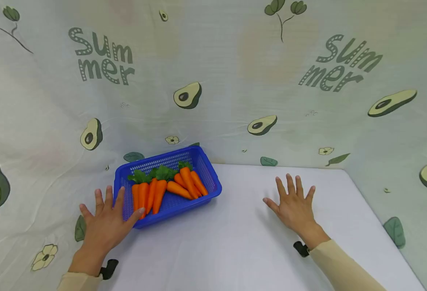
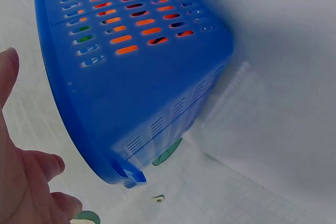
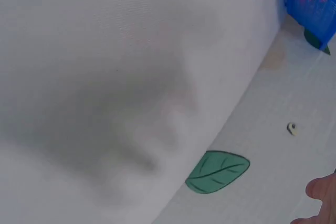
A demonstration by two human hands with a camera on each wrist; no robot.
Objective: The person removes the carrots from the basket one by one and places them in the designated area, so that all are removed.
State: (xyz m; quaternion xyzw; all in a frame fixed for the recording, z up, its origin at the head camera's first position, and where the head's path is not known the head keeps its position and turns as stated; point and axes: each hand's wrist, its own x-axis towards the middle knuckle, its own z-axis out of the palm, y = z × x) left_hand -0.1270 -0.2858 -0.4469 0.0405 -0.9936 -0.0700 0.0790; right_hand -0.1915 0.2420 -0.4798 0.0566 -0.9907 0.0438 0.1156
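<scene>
Spreading its straight fingers, the left hand (image 1: 104,226) is just beside the left end of the blue basket (image 1: 184,207), its thumb overlapping the near rim in the head view. Orange carrots (image 1: 178,190) lie inside the basket, green leaves (image 1: 164,173) toward its far side. Well right of the basket, the right hand (image 1: 295,210) also fans its fingers, above the white table (image 1: 206,250). Patterned cloth (image 1: 220,81) rises behind the basket.

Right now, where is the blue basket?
In the head view, the blue basket sits left of centre on the white table, beside the left fingers, with carrots inside.
</scene>
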